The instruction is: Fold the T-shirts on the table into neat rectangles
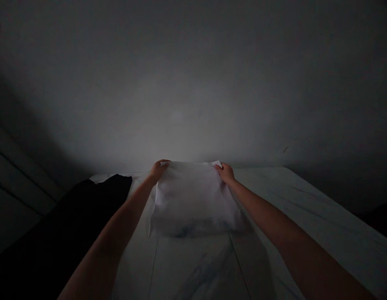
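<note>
Item: a white pillow (193, 200), lying at the far end of a bed, is resting at our 12 o'clock. Its fabric is sitting smooth and pale across the top, with a soft grey shadow gathering along the near edge, and its far corners are rising into small pinched peaks.

Our hands are both narrowly closed, each pinching one far corner. The left hand (158, 171) is gripping at the pillow's 11 o'clock, and the right hand (225, 173) is gripping at its 1 o'clock, a flap of white fabric poking up just beside the fingers (223, 166).

The white bed sheet (308, 221) is stretching beneath the pillow, creased in faint lines. A black cloth (93, 204) is lying on the bed at the pillow's 9 o'clock, just beside our left forearm. A dim grey wall (193, 83) is rising beyond the bed at 12 o'clock, and a pale panelled surface (18, 187) is showing at 9 o'clock.
</note>
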The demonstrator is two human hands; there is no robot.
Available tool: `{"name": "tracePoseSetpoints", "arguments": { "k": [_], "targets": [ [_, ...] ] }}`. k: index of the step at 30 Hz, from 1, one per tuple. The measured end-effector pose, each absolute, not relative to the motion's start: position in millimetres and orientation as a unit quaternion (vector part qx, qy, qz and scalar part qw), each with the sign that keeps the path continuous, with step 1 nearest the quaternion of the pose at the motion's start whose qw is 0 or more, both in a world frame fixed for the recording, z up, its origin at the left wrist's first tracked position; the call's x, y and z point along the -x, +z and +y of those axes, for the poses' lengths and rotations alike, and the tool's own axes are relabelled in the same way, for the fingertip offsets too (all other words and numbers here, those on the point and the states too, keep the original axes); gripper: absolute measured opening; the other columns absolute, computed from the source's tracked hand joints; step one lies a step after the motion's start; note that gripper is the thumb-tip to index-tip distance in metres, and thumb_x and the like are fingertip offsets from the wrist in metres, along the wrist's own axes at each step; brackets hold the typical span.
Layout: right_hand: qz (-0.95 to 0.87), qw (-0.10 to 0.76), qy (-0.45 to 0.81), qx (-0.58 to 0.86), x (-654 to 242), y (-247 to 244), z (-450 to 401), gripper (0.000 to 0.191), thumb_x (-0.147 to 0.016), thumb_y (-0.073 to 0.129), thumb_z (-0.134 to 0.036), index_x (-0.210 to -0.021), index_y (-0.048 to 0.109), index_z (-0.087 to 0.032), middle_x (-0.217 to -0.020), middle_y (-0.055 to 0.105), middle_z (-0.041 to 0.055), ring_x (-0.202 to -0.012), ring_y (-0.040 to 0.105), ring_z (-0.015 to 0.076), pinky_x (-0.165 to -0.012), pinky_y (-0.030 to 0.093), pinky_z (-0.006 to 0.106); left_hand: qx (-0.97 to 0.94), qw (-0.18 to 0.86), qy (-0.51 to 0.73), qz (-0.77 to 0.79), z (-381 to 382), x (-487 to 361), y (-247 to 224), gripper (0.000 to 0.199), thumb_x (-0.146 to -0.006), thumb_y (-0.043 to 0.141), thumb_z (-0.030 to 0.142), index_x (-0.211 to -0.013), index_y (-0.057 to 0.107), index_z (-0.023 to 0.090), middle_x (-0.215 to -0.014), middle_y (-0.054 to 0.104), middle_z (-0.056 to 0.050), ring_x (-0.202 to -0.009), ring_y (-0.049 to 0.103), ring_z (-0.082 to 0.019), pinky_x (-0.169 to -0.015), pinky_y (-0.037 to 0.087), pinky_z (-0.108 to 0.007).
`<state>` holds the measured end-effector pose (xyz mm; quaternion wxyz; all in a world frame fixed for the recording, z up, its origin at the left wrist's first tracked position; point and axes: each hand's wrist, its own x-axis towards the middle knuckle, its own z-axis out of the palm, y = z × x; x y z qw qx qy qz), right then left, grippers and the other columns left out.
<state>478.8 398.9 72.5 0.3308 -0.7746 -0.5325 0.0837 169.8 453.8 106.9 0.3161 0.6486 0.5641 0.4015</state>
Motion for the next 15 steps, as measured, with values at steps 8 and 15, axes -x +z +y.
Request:
{"name": "tracePoseSetpoints", "arguments": {
  "k": [8,15],
  "targets": [
    [-0.498,0.235,0.056,0.833,-478.0,24.9,427.7,0.027,-0.097,0.048,-0.038,-0.100,0.068,-0.019,-0.100,0.072,0.0102,-0.091,0.065,0.0236,-0.069,0.042,0.028,-0.654,0.191,0.317,0.660,490.9,-178.2,37.7,0.024,-0.093,0.049,0.022,-0.109,0.068,0.021,-0.108,0.070,-0.010,-0.103,0.063,-0.025,-0.087,0.047,-0.035],
    [-0.505,0.156,0.000,0.849,-462.6,37.0,417.5,0.033,-0.100,0.035,-0.023,-0.125,0.055,-0.013,-0.115,0.067,0.0173,-0.103,0.064,0.0242,-0.080,0.046,0.032,-0.754,-0.012,0.197,0.626,478.5,-175.8,39.8,0.030,-0.094,0.046,0.018,-0.122,0.059,0.019,-0.127,0.058,-0.016,-0.119,0.052,-0.031,-0.095,0.044,-0.043]
  ]
}}
